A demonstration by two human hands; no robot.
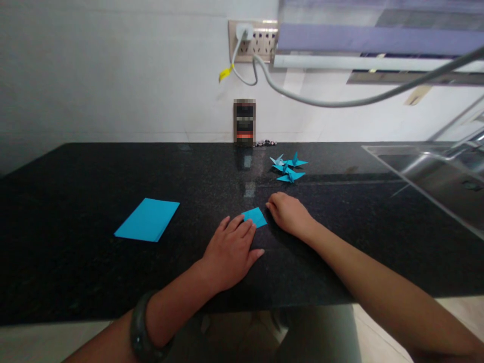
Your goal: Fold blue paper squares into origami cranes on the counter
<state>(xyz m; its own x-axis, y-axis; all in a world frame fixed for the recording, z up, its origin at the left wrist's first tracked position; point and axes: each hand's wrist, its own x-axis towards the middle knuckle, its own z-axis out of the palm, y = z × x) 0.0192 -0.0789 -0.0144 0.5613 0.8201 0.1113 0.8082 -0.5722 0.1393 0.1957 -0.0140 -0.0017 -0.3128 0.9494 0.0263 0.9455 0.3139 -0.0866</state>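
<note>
The left hand's grip lies flat, fingers extended and slightly apart, fingertips over the left part of a small folded blue paper on the counter. The paper reaches far and right from them; with its left end covered, its long axis cannot be told. Just right of it, not touching, the right hand's grip is curled in; whether it pinches anything is hidden. Paper cranes sit farther off.

A small blue paper lies flat, partly covered, on black countertop
</note>
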